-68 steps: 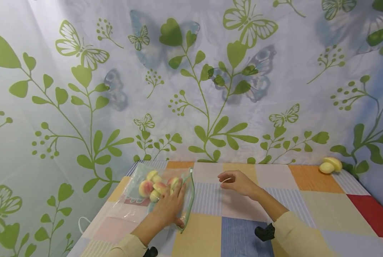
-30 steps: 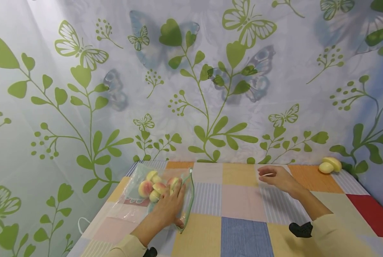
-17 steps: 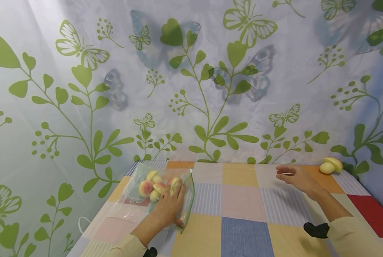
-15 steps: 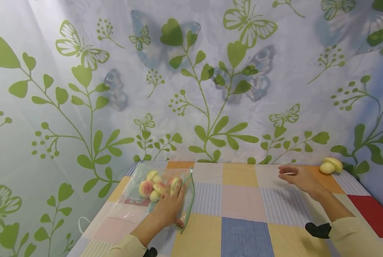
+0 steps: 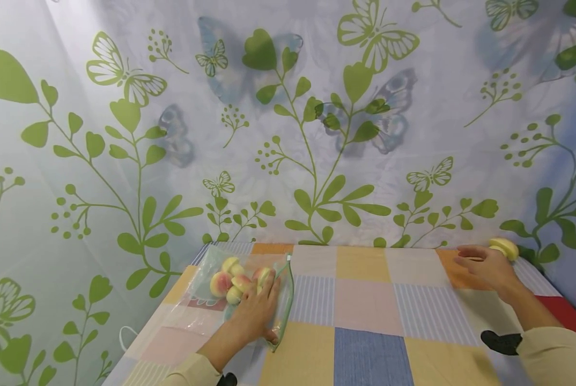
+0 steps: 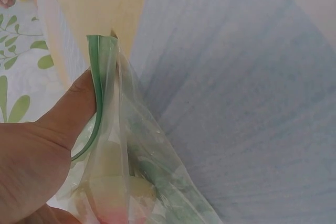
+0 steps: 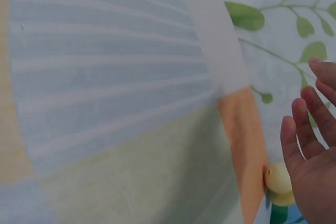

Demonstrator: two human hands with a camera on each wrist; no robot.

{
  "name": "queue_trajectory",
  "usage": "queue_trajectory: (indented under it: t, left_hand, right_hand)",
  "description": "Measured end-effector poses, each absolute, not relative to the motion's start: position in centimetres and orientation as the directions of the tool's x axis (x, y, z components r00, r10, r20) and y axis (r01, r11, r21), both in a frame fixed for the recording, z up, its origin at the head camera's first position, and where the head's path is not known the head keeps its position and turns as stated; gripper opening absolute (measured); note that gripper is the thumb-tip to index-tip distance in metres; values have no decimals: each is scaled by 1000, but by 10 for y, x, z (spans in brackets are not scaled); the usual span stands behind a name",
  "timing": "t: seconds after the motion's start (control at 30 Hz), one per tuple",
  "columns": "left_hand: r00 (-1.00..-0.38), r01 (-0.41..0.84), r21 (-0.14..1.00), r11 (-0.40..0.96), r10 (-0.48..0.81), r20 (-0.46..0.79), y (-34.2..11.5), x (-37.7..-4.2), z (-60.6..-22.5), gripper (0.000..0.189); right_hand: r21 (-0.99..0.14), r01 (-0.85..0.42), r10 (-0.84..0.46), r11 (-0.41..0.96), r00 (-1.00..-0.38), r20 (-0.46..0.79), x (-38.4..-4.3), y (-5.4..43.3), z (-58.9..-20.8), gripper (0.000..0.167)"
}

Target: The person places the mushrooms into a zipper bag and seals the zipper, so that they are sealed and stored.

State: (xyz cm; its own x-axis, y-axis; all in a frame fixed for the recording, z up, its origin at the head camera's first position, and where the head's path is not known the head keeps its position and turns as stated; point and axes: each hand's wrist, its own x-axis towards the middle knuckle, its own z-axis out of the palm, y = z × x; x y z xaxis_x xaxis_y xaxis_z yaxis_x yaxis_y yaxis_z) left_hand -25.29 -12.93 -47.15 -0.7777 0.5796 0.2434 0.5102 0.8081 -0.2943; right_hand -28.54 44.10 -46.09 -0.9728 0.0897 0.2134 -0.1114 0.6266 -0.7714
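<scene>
A clear zip bag [image 5: 211, 316] with a green zip edge lies on the left of the table. Inside it are several toy fruits and mushrooms, among them a red-and-yellow peach [image 5: 220, 283] and a pale yellow mushroom [image 5: 232, 265]. My left hand [image 5: 255, 313] rests on the bag with fingers spread; in the left wrist view its straight thumb [image 6: 76, 106] lies against the green zip. My right hand [image 5: 493, 271], fingers extended and holding nothing, hovers beside another yellow mushroom [image 5: 505, 247] at the back right, partly covering it in the head view.
A patchwork cloth [image 5: 365, 305] covers the table. Behind it hangs a curtain [image 5: 288, 134] printed with leaves and butterflies. A white cable loop [image 5: 125, 336] shows beyond the table's left edge.
My right hand has moved rightward across the table from near the bag to the lone mushroom. My left hand and the bag have stayed in place.
</scene>
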Motion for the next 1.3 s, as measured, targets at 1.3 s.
queue_trajectory:
  t: [1.3]
  left_hand:
    - [-797,526,-227,820,568,205,-132,-257,-473,140]
  right_hand:
    - [-672,180,409,718,-891,198,-303,524,-477,85]
